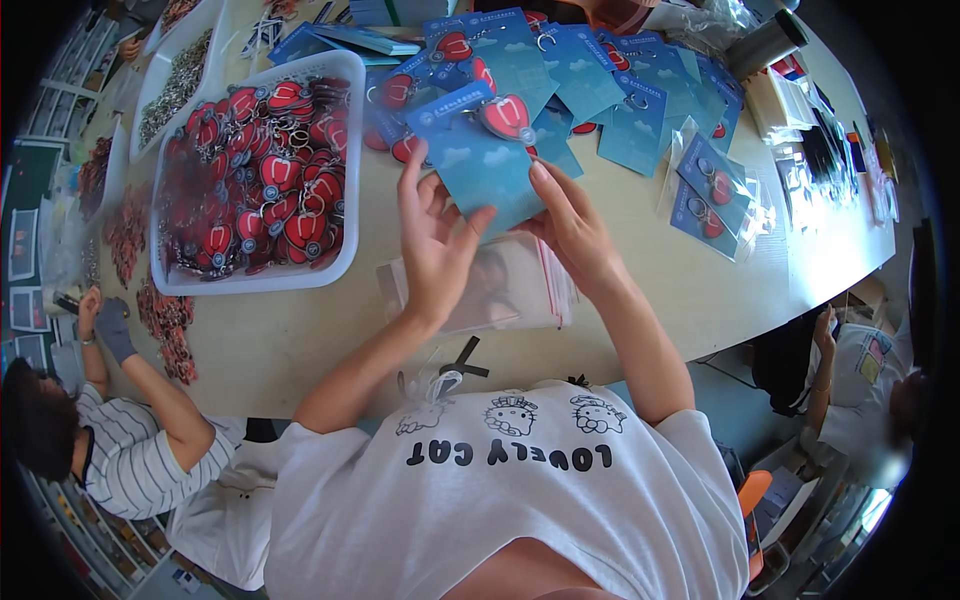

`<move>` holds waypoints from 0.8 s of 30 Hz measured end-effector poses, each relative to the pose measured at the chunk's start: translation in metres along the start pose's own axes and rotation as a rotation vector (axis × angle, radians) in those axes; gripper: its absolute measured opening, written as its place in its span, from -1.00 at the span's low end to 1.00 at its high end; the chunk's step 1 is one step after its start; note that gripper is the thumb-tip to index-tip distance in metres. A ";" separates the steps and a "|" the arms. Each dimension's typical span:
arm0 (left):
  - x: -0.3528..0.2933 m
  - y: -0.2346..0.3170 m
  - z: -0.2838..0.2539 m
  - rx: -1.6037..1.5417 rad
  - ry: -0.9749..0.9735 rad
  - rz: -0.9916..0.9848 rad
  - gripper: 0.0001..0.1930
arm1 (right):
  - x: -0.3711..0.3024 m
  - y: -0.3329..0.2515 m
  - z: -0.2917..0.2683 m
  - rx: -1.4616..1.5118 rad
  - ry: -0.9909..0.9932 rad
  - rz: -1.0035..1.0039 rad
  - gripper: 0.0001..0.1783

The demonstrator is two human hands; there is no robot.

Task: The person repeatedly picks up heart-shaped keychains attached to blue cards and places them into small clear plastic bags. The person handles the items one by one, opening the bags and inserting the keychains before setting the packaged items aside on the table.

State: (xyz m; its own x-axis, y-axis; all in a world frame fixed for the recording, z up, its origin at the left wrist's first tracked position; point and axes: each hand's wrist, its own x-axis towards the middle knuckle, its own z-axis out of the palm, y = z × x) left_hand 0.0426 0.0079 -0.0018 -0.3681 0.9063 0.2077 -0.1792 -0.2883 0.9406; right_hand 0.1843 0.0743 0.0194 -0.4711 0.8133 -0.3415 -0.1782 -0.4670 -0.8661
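A blue card (480,180) printed with pale clouds is held tilted above the table between my two hands. My left hand (435,250) grips its lower left side, the thumb on the front and the fingers partly behind it. On the lower right edge, my right hand (575,228) pinches the card between thumb and fingers. A red heart-shaped keychain (507,117) shows at the card's upper right corner; whether it is fastened there I cannot tell. Below my hands, clear plastic bags (500,290) with red seal strips lie on the table.
A white bin (350,215) full of red keychains (280,170) stands at left, beside a tray of metal rings (178,90). Several blue cards (590,75) with keychains spread at the back. Bagged cards (712,190) lie at right. People (150,430) sit on both sides.
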 end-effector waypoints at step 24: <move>-0.010 0.006 0.021 0.078 -0.040 0.080 -0.26 | 0.000 -0.012 -0.005 -0.988 0.390 -1.164 -0.59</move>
State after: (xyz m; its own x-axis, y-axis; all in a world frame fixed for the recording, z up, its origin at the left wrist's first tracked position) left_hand 0.0639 0.0038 0.0074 -0.3411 0.8934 0.2924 -0.0786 -0.3370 0.9382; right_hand 0.1910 0.0815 0.0284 -0.2122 0.6594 0.7212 0.4157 0.7288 -0.5441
